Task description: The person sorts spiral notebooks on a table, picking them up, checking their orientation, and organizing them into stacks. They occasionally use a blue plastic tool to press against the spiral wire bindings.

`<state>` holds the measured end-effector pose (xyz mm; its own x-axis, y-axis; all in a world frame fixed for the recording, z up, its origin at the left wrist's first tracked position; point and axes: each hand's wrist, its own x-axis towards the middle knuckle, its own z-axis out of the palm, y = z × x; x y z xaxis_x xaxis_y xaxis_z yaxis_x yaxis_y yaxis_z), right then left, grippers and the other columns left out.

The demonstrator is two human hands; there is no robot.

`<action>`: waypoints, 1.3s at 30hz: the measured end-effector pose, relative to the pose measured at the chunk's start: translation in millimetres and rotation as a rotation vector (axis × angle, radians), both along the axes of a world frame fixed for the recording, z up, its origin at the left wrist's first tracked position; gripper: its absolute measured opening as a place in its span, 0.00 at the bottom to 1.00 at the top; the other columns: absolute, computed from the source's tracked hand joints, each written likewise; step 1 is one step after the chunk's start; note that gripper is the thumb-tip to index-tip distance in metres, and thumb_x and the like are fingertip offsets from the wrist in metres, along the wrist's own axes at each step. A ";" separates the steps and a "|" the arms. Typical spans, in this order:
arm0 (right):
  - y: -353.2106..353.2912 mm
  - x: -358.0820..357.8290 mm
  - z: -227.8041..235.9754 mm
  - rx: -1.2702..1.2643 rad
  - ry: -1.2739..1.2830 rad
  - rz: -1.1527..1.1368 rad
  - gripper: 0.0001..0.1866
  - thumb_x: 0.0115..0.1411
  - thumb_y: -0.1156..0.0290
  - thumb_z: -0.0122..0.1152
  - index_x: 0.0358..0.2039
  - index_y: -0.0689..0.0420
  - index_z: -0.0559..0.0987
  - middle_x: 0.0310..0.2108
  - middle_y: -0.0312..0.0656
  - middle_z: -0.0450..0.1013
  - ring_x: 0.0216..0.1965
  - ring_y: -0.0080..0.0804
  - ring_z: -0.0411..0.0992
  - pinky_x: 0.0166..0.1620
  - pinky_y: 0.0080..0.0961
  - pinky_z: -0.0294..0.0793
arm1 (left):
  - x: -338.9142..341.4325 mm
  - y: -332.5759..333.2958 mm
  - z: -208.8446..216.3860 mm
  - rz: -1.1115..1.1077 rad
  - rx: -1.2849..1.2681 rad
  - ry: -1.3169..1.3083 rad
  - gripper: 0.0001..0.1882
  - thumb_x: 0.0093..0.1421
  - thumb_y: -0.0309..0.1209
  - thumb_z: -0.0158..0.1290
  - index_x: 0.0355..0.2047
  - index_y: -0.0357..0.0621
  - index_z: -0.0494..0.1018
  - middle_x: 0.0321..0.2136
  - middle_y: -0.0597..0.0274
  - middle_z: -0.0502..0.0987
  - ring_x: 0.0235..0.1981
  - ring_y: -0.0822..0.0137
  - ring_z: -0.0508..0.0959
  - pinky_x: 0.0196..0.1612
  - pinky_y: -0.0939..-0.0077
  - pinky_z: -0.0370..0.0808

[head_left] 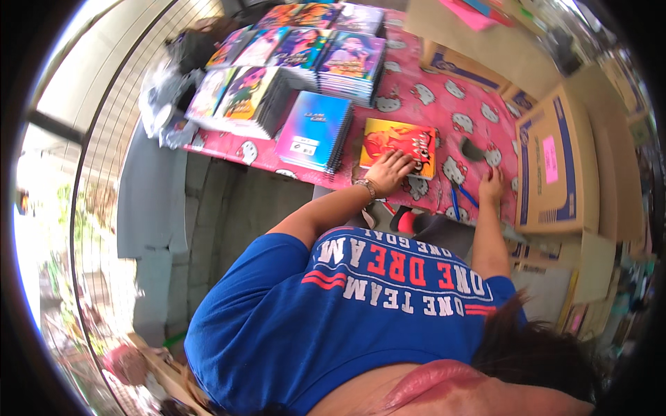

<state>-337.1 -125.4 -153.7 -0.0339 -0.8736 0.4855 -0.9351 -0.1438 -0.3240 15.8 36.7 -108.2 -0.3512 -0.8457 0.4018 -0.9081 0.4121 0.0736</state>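
Observation:
An orange, red and yellow covered notebook lies on the pink cat-patterned tablecloth in front of me. My left hand rests flat on its lower part, fingers stretched out over the cover. Over to the right, my right hand touches the cloth near the table's edge, its fingers extended and nothing visible in them. Beside that hand lies a tool with two blue handles, probably pliers. A small dark grey round object sits just beyond. Left of the notebook is a stack of blue spiral notebooks.
Several stacks of colourful notebooks fill the table's far left. A clear plastic bag hangs at its left edge. Cardboard boxes stand along the right and far right. Wire mesh runs down the left side.

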 end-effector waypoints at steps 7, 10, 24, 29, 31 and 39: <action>0.2 -8.9 10.2 0.038 0.039 -0.014 0.21 0.56 0.59 0.57 0.50 0.53 0.77 0.56 0.46 0.71 0.56 0.47 0.68 0.58 0.45 0.64 | -3.6 -6.4 -6.4 -0.056 -0.071 0.034 0.26 0.58 0.34 0.48 0.58 0.49 0.64 0.60 0.59 0.66 0.62 0.57 0.65 0.65 0.58 0.59; 8.0 17.7 26.2 0.140 0.102 -0.033 0.22 0.57 0.58 0.57 0.50 0.51 0.76 0.55 0.44 0.70 0.56 0.46 0.67 0.57 0.48 0.63 | 3.9 8.8 -16.3 0.012 -0.132 -0.065 0.28 0.59 0.40 0.51 0.60 0.56 0.63 0.62 0.63 0.64 0.63 0.59 0.64 0.64 0.45 0.56; 10.9 20.6 34.6 0.201 0.326 -0.030 0.31 0.60 0.45 0.54 0.50 0.60 0.74 0.48 0.54 0.73 0.52 0.50 0.70 0.55 0.44 0.67 | 199.2 267.5 -72.2 1.669 0.028 0.916 0.14 0.56 0.37 0.51 0.41 0.46 0.74 0.41 0.55 0.75 0.48 0.53 0.73 0.52 0.56 0.70; 27.6 32.7 117.5 0.128 0.250 0.004 0.31 0.64 0.46 0.51 0.56 0.61 0.70 0.51 0.58 0.70 0.53 0.56 0.68 0.57 0.46 0.65 | 244.0 237.5 -33.0 1.566 0.161 0.915 0.20 0.57 0.41 0.51 0.49 0.50 0.74 0.52 0.53 0.72 0.55 0.51 0.71 0.56 0.56 0.69; 50.9 87.8 156.8 -0.058 0.117 0.451 0.30 0.66 0.49 0.48 0.60 0.59 0.67 0.56 0.57 0.67 0.57 0.57 0.65 0.57 0.49 0.63 | 250.2 236.0 -30.0 1.548 0.191 0.924 0.22 0.58 0.43 0.52 0.52 0.49 0.72 0.55 0.54 0.70 0.56 0.52 0.70 0.57 0.55 0.68; 136.5 237.8 109.4 0.084 0.559 1.188 0.29 0.67 0.47 0.45 0.62 0.52 0.65 0.64 0.49 0.58 0.65 0.52 0.55 0.61 0.56 0.56 | 263.5 256.0 -38.2 1.458 0.317 0.930 0.29 0.59 0.45 0.53 0.59 0.49 0.65 0.58 0.56 0.67 0.60 0.54 0.66 0.59 0.55 0.65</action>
<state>-99.3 11.1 -44.3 0.9575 -0.2594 0.1266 -0.2633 -0.9646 0.0148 279.3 292.7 -146.4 0.9253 -0.3109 -0.2170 -0.1033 -0.7574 0.6447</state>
